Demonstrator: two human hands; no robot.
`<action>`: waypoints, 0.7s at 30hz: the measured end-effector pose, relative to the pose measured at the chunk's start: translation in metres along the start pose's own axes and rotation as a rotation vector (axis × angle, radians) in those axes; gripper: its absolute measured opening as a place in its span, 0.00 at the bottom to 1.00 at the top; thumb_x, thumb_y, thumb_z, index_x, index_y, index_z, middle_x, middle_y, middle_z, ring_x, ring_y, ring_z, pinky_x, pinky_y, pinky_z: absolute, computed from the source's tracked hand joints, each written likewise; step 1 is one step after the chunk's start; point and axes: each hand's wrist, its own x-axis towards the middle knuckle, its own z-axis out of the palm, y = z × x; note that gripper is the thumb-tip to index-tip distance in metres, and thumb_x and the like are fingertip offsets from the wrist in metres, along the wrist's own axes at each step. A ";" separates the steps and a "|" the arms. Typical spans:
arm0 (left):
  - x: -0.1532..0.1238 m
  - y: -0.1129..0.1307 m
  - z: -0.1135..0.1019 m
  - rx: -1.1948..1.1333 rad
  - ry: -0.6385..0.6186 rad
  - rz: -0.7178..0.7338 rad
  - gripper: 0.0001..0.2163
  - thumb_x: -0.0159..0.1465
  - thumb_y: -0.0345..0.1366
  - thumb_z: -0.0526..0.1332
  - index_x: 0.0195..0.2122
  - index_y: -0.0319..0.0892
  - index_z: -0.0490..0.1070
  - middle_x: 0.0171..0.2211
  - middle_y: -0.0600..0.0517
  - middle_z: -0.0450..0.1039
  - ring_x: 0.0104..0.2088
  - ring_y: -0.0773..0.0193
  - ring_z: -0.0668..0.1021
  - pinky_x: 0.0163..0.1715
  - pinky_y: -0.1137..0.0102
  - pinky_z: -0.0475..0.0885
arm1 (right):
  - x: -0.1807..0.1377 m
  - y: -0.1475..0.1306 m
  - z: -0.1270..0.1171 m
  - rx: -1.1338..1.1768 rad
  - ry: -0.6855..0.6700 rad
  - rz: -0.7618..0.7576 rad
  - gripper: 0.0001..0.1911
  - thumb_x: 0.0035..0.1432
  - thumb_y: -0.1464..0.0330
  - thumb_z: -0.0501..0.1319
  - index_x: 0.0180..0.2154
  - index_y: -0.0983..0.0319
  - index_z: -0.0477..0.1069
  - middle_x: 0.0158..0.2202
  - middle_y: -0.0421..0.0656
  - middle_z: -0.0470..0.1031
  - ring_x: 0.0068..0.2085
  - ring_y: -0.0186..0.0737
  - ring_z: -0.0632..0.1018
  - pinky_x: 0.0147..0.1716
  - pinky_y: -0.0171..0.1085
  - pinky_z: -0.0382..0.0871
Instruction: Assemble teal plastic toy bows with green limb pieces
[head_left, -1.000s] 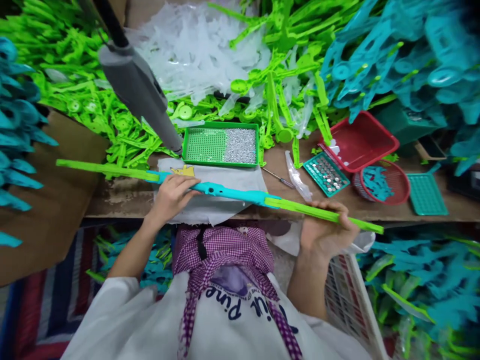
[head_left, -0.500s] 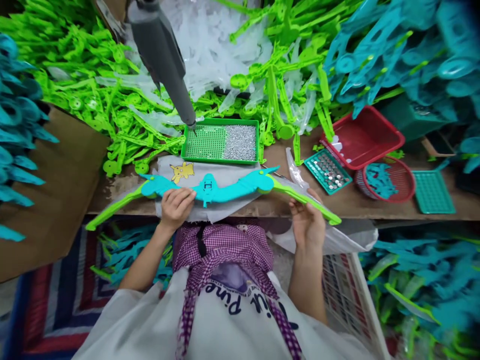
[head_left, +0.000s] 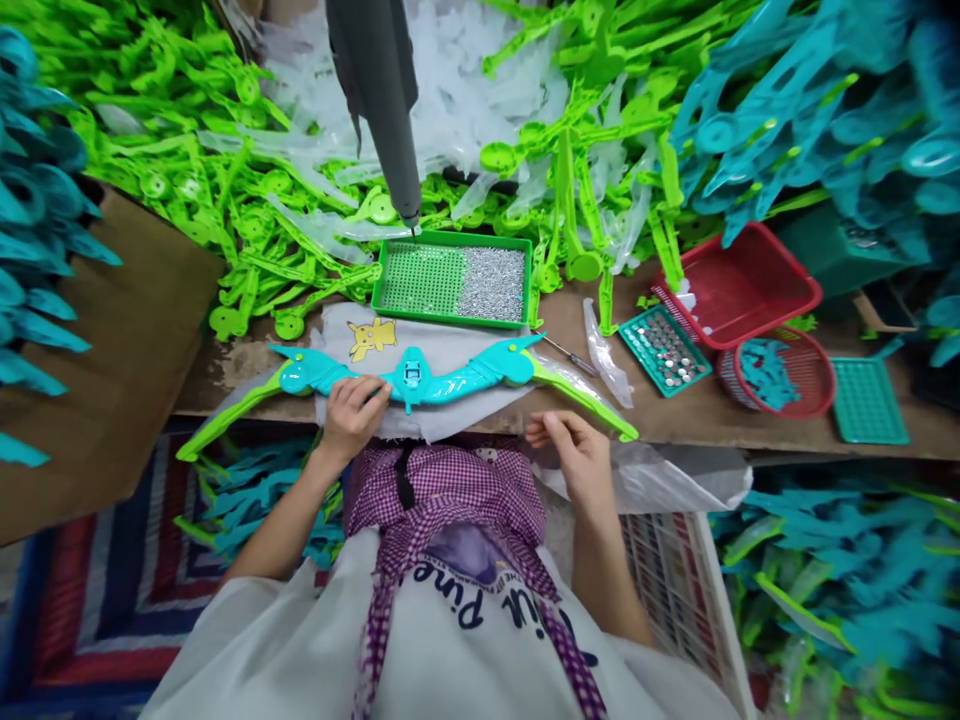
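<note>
A toy bow (head_left: 442,378) with a teal middle and green limbs lies flat across a grey cloth (head_left: 435,350) on the bench edge. My left hand (head_left: 351,415) presses down on its teal part left of the centre, fingers curled over it. My right hand (head_left: 574,450) hovers just below the right green limb, off the bow, fingers loosely apart and holding nothing. A grey hanging screwdriver (head_left: 382,105) points down at the green tray (head_left: 390,300) of small silver screws behind the bow.
Heaps of green (head_left: 187,190), clear and teal (head_left: 817,110) plastic parts crowd the back of the bench. A red basket (head_left: 739,285), a round red basket (head_left: 780,370), two small teal trays (head_left: 664,350) and a hand screwdriver (head_left: 566,355) lie at the right. Cardboard (head_left: 105,350) sits left.
The bow was turned from edge-on to lying flat on the cloth. My right hand let go of its right limb and drew back. The hanging screwdriver swung right, over the tray.
</note>
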 end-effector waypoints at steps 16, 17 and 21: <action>0.126 -0.033 -0.078 -0.065 0.277 -0.224 0.08 0.70 0.40 0.60 0.44 0.45 0.76 0.43 0.47 0.79 0.47 0.56 0.80 0.50 0.60 0.75 | 0.015 -0.007 0.060 -0.440 -0.050 -0.642 0.10 0.66 0.62 0.60 0.41 0.55 0.80 0.43 0.45 0.83 0.45 0.45 0.82 0.49 0.47 0.77; 0.126 -0.028 -0.072 -0.094 0.290 -0.223 0.08 0.70 0.40 0.60 0.44 0.45 0.76 0.43 0.47 0.79 0.47 0.56 0.80 0.50 0.61 0.75 | 0.017 -0.010 0.047 -0.453 0.039 -0.636 0.10 0.66 0.62 0.60 0.41 0.55 0.80 0.42 0.45 0.83 0.45 0.45 0.82 0.48 0.47 0.76; 0.090 0.004 -0.052 -0.185 0.033 -0.061 0.13 0.68 0.42 0.63 0.51 0.44 0.74 0.47 0.46 0.77 0.49 0.54 0.79 0.52 0.59 0.75 | 0.035 -0.024 -0.022 -0.646 0.342 -0.570 0.13 0.66 0.58 0.59 0.42 0.57 0.79 0.40 0.46 0.81 0.40 0.44 0.80 0.43 0.44 0.74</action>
